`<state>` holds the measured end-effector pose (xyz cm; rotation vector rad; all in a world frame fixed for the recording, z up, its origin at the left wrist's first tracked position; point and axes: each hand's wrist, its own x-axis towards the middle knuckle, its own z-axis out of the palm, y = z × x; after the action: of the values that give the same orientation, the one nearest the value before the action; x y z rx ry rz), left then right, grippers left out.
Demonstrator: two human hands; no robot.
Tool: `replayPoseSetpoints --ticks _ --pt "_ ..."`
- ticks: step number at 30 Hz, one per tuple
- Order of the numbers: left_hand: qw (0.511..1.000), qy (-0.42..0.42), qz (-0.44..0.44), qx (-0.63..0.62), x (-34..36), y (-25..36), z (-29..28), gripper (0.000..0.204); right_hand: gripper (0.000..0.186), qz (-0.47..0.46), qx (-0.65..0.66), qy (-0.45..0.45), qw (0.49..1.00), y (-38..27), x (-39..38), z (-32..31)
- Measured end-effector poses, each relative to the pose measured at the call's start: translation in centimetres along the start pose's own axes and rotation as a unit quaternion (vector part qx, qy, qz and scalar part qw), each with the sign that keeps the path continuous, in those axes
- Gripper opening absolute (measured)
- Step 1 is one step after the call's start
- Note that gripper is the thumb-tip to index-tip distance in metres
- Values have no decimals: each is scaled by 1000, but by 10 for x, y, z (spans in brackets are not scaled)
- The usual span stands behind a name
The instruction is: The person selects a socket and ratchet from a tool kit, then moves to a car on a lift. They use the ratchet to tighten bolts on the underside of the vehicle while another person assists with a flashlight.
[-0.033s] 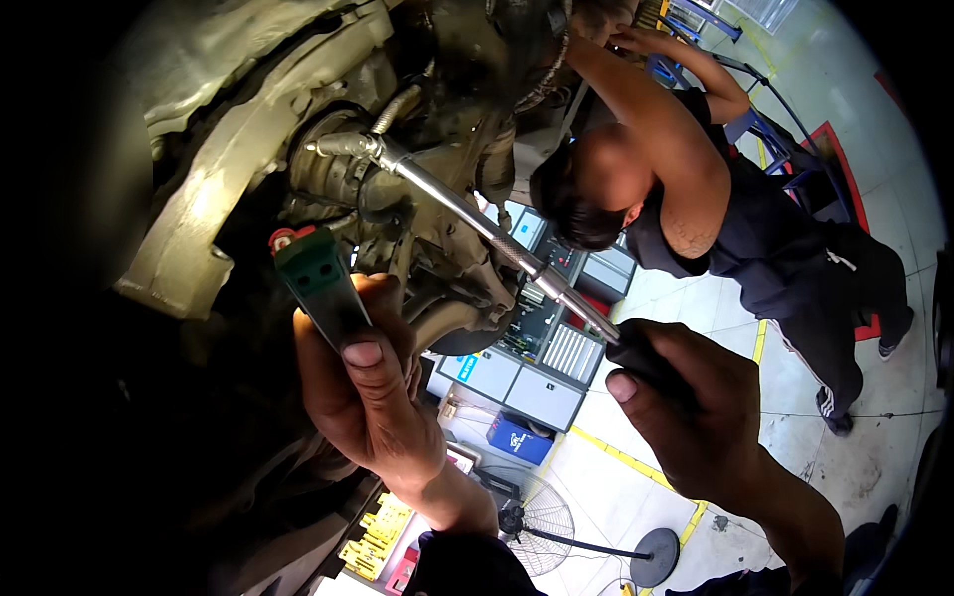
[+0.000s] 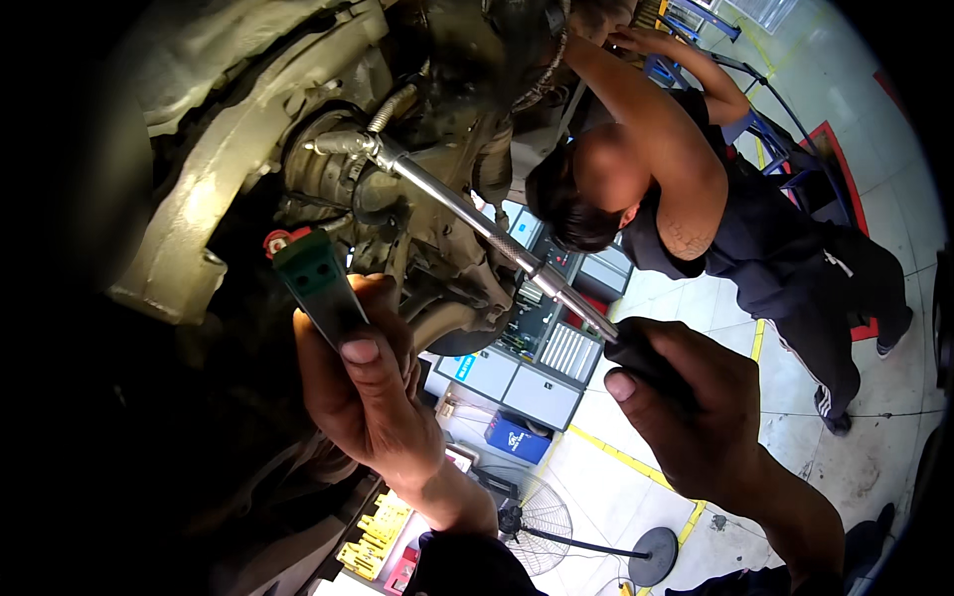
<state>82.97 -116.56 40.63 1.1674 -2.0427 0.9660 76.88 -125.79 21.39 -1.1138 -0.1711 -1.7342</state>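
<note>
Gripping a long chrome ratchet wrench by its dark handle, the right hand is closed around the lower end, while the tool's far end sits on a fitting in the grimy car underside overhead. Clamped in the left hand, thumb pressed along its side, is a green-tipped tool, held up just beside the same dirty metal parts. Both hands stand well apart. Behind the wrench, another person in dark clothes reaches up under the vehicle; tool cabinets and a floor fan stand on the tiled floor
</note>
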Motion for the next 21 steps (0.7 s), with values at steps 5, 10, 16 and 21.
replayPoseSetpoints --ticks 5,10,16,21 --pt "997 48 -52 -18 2 -26 10 49 24 -10 15 11 1000 19 14 9" --pt "996 77 -44 2 -1 -42 3 45 23 -1 58 -8 998 27 30 27" --pt "991 130 -22 8 -3 -42 -9 42 25 -11 101 -34 994 32 35 39" --pt "1000 11 -4 18 3 -49 -7 47 24 -44 96 -24 994 36 43 36"
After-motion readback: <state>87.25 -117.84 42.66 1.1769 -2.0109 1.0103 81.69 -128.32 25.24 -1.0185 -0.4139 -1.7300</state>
